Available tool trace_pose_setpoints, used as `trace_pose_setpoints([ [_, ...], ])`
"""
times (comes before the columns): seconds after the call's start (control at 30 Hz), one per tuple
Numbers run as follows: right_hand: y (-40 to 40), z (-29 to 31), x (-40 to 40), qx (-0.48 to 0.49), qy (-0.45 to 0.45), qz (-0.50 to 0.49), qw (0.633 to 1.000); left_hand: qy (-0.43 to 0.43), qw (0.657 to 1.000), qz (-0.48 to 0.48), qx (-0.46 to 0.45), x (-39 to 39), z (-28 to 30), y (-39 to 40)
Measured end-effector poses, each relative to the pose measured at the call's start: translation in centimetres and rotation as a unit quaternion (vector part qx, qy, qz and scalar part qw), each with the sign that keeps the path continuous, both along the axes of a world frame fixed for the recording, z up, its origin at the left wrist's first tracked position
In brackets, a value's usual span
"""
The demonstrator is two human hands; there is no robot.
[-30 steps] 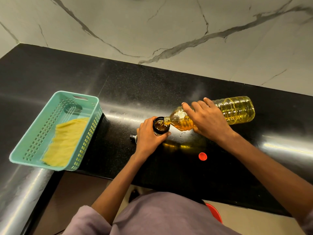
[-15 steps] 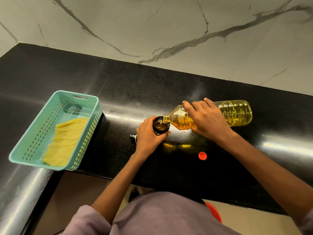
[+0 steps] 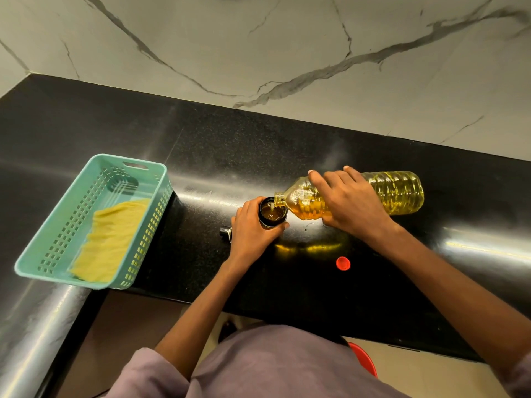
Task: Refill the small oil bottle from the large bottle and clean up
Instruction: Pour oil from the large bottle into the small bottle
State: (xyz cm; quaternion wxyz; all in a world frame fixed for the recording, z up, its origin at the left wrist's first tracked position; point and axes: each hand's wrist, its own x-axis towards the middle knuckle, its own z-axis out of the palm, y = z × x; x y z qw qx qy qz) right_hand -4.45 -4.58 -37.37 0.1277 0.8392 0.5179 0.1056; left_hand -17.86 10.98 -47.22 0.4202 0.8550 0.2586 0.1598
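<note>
The refill is under way. The right hand [image 3: 349, 203] grips the large bottle [image 3: 396, 192], tipped almost flat with its mouth over the small bottle [image 3: 272, 212], which stands near the middle of the counter with the left hand [image 3: 251, 229] wrapped around it. Oil shows inside the small bottle; how full it is I cannot tell. The red cap [image 3: 343, 263] lies loose nearer the front edge, and a small dark cap [image 3: 226, 232] sits just left of the left hand, so capping and cleaning up look not yet done. The counter [image 3: 120, 127] is glossy black stone below a white marble wall [image 3: 258, 38]. At the left, a teal basket [image 3: 161, 168] holds a yellow cloth [image 3: 112, 239].
</note>
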Motion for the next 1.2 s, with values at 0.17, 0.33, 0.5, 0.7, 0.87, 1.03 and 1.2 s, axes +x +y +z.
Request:
trace_pose_setpoints([
  [0.17,0.11,-0.08,0.02,-0.034,-0.020,0.001,0.999,0.001,1.000,-0.002,0.003,0.08,-0.03,0.04],
  [0.33,0.07,-0.23,0.10,-0.032,-0.025,0.001,0.999,0.002,1.000,-0.001,0.004,0.09,-0.07,-0.03],
  [0.5,0.11,-0.37,0.08,-0.021,-0.028,0.006,0.999,0.004,1.000,0.002,0.007,0.14,-0.19,0.00],
  [0.7,0.15,-0.52,0.11,-0.019,-0.032,0.014,0.999,0.004,1.000,0.002,0.006,0.17,-0.26,0.05],
  [0.87,0.08,-0.56,0.22,-0.007,-0.028,0.011,1.000,0.005,1.000,-0.001,0.003,0.17,-0.30,0.07],
  [1.03,-0.21,-0.62,0.28,0.047,0.022,-0.004,0.999,-0.002,1.000,0.000,0.000,0.16,-0.34,0.13],
  [1.2,-0.59,-0.14,-0.49,0.143,0.167,-0.044,0.975,0.000,1.000,-0.001,0.001,0.20,-0.45,0.18],
])
